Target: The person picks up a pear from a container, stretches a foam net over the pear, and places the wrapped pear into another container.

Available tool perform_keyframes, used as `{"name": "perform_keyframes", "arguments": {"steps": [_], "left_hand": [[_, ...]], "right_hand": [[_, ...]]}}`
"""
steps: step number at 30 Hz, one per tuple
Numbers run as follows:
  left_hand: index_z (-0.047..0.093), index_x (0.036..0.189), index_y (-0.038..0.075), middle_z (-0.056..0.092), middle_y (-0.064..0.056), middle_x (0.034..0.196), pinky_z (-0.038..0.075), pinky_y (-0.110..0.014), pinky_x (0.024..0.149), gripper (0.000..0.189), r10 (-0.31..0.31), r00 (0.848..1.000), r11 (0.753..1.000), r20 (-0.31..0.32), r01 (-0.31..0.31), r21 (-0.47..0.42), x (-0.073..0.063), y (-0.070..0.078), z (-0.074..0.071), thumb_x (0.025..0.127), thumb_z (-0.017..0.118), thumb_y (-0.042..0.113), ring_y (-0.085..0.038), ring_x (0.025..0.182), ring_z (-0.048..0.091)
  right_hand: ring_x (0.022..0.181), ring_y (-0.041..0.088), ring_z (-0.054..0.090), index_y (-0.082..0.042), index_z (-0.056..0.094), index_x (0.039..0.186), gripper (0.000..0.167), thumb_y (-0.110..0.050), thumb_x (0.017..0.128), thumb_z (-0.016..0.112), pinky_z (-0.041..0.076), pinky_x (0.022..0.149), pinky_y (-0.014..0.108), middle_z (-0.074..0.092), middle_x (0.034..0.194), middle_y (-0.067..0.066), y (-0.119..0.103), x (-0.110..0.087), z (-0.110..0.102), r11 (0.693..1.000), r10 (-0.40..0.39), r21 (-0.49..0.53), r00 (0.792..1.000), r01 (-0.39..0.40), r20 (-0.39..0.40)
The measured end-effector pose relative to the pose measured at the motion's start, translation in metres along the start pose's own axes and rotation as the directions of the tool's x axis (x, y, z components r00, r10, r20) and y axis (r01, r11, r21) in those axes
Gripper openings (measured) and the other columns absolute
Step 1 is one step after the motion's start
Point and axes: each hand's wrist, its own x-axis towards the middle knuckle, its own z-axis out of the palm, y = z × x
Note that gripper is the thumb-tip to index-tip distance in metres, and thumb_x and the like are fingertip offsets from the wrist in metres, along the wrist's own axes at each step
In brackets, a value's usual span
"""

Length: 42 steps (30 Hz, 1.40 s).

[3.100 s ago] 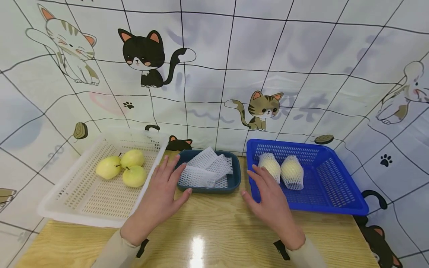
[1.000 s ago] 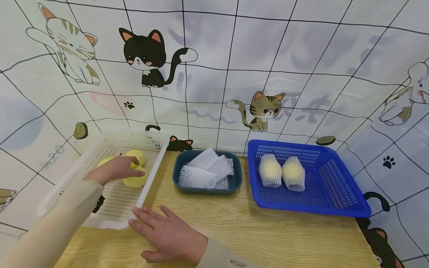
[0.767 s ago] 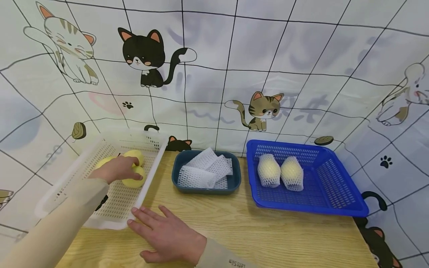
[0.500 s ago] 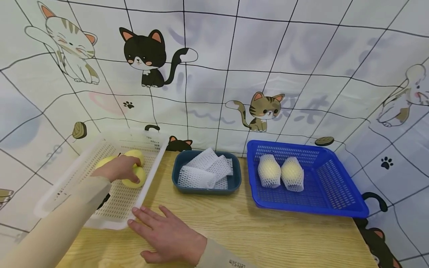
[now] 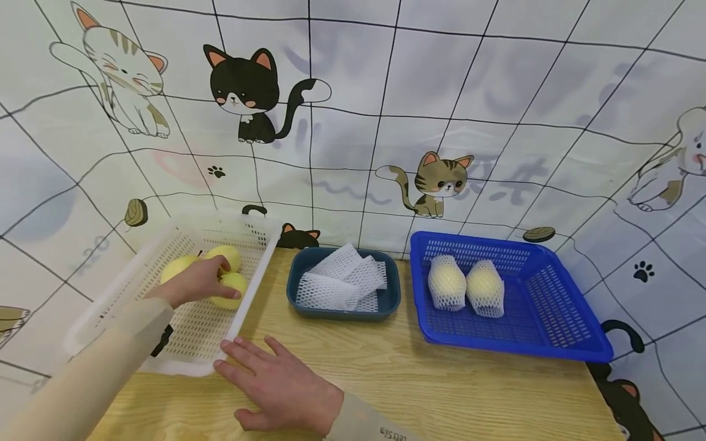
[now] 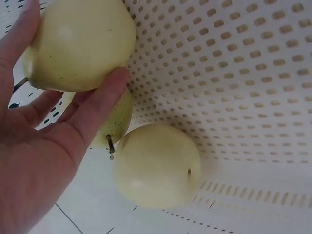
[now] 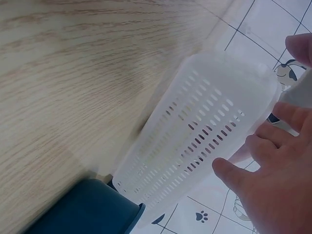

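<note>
Near right pear [image 5: 234, 285] lay within the white basket [image 5: 259, 274], left side of the wooden table [image 5: 441, 392], pinched between thumb and fingers of the left hand [image 5: 196, 280]; could not tell whether it had cleared the basket floor. Farther pear [image 5: 225, 255] and third pear [image 5: 178, 267], the latter to the left, sat close by. Right hand [image 5: 284, 387]: fingers spread, tips at the basket's near right corner, apparently steadying it. Step in hand, as judged: taking up one bare pear. Next move seemed to call for a secure, gentle hold and a lift clear of neighbours and rim. Right of this: teal tray [image 5: 342, 315] with loose foam net sleeves [image 5: 328, 291]. Farther right: blue basket [image 5: 551, 350], two net-sleeved fruits [image 5: 447, 283] in its left part, side by side
</note>
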Motion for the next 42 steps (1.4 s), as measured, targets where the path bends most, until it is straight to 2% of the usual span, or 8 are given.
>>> {"name": "perform_keyframes", "arguments": {"steps": [6, 9, 12, 17, 24, 31, 38, 42], "left_hand": [[0.046, 0.145, -0.006, 0.056, -0.033, 0.134, 0.059, -0.044, 0.077, 0.089, -0.020, 0.991, 0.988, 0.130, 0.039, -0.150, -0.004, 0.003, -0.003, 0.084, 0.085, 0.045, -0.031, 0.101, 0.063], [0.042, 0.149, -0.005, 0.055, -0.030, 0.135, 0.059, -0.042, 0.077, 0.089, -0.032, 0.983, 0.978, 0.181, 0.068, -0.197, -0.005, 0.002, -0.004, 0.086, 0.086, 0.039, -0.031, 0.104, 0.061], [0.043, 0.149, -0.005, 0.058, -0.026, 0.128, 0.059, -0.041, 0.077, 0.085, -0.017, 0.982, 0.978, 0.189, 0.056, -0.200, -0.005, 0.002, -0.005, 0.086, 0.086, 0.033, -0.031, 0.103, 0.060], [0.050, 0.145, -0.002, 0.062, -0.020, 0.118, 0.058, -0.037, 0.072, 0.078, 0.024, 0.990, 0.988, 0.140, -0.003, -0.152, -0.003, 0.003, -0.007, 0.085, 0.087, 0.031, -0.028, 0.095, 0.061], [0.054, 0.142, 0.000, 0.065, -0.014, 0.110, 0.053, -0.034, 0.069, 0.076, 0.039, 0.996, 0.995, 0.074, -0.032, -0.092, -0.010, 0.006, -0.018, 0.083, 0.086, 0.037, -0.022, 0.084, 0.062], [0.054, 0.144, 0.001, 0.066, -0.018, 0.115, 0.048, -0.037, 0.072, 0.080, 0.058, 0.998, 0.998, -0.015, -0.058, -0.024, -0.016, 0.008, -0.030, 0.084, 0.084, 0.045, -0.026, 0.090, 0.058], [0.053, 0.147, 0.002, 0.066, -0.024, 0.120, 0.049, -0.036, 0.072, 0.081, 0.077, 0.990, 0.992, -0.116, -0.087, -0.087, -0.019, 0.020, -0.029, 0.086, 0.082, 0.046, -0.026, 0.091, 0.061], [0.050, 0.150, 0.004, 0.063, -0.028, 0.126, 0.051, -0.039, 0.074, 0.081, 0.067, 0.986, 0.992, -0.154, -0.083, -0.097, -0.020, 0.028, -0.028, 0.087, 0.080, 0.047, -0.029, 0.095, 0.062]], "right_hand": [[0.157, 0.010, 0.005, -0.028, 0.028, 0.164, 0.073, -0.058, 0.102, 0.052, 0.028, 0.122, 0.042, 0.009, 0.173, -0.003, 0.000, 0.000, -0.002, 1.000, -0.001, -0.012, 1.000, 0.001, -0.014], [0.157, 0.011, 0.007, -0.028, 0.030, 0.164, 0.073, -0.057, 0.101, 0.054, 0.029, 0.121, 0.042, 0.011, 0.173, -0.003, 0.000, 0.000, -0.002, 1.000, 0.000, -0.022, 1.000, 0.000, -0.025], [0.157, 0.010, 0.007, -0.028, 0.029, 0.164, 0.074, -0.058, 0.101, 0.054, 0.029, 0.121, 0.042, 0.011, 0.173, -0.003, -0.001, 0.000, -0.003, 1.000, 0.003, -0.025, 1.000, -0.003, -0.022], [0.157, 0.009, 0.010, -0.028, 0.032, 0.163, 0.074, -0.059, 0.100, 0.056, 0.031, 0.120, 0.042, 0.015, 0.172, -0.003, -0.001, 0.000, -0.003, 0.999, 0.006, -0.044, 0.999, -0.008, -0.035], [0.156, 0.005, 0.008, -0.028, 0.032, 0.162, 0.072, -0.058, 0.100, 0.055, 0.029, 0.121, 0.038, 0.014, 0.173, -0.004, -0.001, 0.001, -0.004, 1.000, 0.006, -0.016, 1.000, -0.007, -0.031], [0.156, 0.007, 0.010, -0.028, 0.032, 0.162, 0.071, -0.058, 0.101, 0.053, 0.029, 0.121, 0.039, 0.015, 0.172, -0.004, -0.001, 0.000, -0.003, 1.000, 0.001, -0.019, 0.999, -0.002, -0.035], [0.157, 0.007, 0.004, -0.030, 0.025, 0.165, 0.070, -0.057, 0.104, 0.047, 0.025, 0.123, 0.038, 0.001, 0.173, -0.007, 0.005, -0.010, 0.003, 0.997, -0.006, 0.074, 1.000, 0.008, -0.026], [0.157, 0.012, 0.012, -0.029, 0.030, 0.163, 0.067, -0.054, 0.104, 0.050, 0.027, 0.123, 0.040, 0.010, 0.173, -0.005, 0.011, -0.019, 0.002, 0.995, -0.005, 0.101, 0.997, 0.012, -0.073]]}}
